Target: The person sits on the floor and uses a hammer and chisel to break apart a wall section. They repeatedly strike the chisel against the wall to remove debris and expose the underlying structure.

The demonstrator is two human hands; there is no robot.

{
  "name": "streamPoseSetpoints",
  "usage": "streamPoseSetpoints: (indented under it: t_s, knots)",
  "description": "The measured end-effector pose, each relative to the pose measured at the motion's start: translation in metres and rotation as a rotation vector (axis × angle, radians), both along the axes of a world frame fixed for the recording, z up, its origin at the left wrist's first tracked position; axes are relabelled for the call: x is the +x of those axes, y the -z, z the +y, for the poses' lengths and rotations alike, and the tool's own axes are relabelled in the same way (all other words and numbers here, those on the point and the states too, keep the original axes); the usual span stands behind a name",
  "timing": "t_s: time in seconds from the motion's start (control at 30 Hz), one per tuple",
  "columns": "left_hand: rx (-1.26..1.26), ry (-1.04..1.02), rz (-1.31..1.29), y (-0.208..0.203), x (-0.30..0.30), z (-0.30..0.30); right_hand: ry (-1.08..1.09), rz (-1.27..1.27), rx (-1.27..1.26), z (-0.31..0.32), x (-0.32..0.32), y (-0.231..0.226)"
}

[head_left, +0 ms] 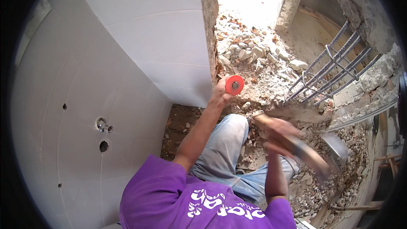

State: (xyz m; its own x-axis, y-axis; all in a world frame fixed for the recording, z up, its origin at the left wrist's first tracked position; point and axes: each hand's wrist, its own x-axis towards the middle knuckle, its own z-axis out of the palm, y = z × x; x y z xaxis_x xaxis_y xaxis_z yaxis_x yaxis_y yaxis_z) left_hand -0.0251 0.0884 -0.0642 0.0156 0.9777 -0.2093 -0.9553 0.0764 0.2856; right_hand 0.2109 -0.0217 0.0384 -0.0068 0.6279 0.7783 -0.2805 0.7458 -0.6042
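My left hand [221, 93] is closed around a chisel [235, 85] with a round orange hand guard. The chisel's metal striking end faces up, and its blade is hidden below the guard. It stands close to the broken edge of the tiled wall [214, 38]. Over to the right, my right hand [280, 135] grips the wooden handle of a hammer [263, 121]. Hand and hammer are smeared by motion, and the pale metal head hangs out to the right, apart from the chisel. My bent knee [234, 127] in dusty jeans is between my arms.
Broken rubble [254, 53] covers the floor ahead, with more rubble [354, 165] at the right. Bare steel reinforcing bars [328, 70] stick out of broken concrete [366, 17]. On the left, white tiles [80, 101] carry a metal pipe fitting [101, 125] and an open hole.
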Motion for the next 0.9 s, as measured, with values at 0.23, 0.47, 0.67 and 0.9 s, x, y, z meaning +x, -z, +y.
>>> streamPoseSetpoints:
  t_s: [0.23,0.47,0.67,0.9]
  knots:
    - [-0.059,0.013,0.008,0.013,0.0,-0.005,-0.133,-0.613,-0.76,-0.004,-0.006,0.09]
    - [-0.131,-0.027,-0.009,0.015,-0.004,0.003,-0.367,0.167,0.245,-0.012,0.015,-0.121]
    - [-0.041,0.0,-0.055,0.034,0.005,0.02,-0.153,-0.676,-0.778,0.021,-0.023,0.115]
    - [-0.171,-0.066,-0.049,0.032,0.007,0.024,-0.233,-0.029,-0.82,-0.003,0.004,0.077]
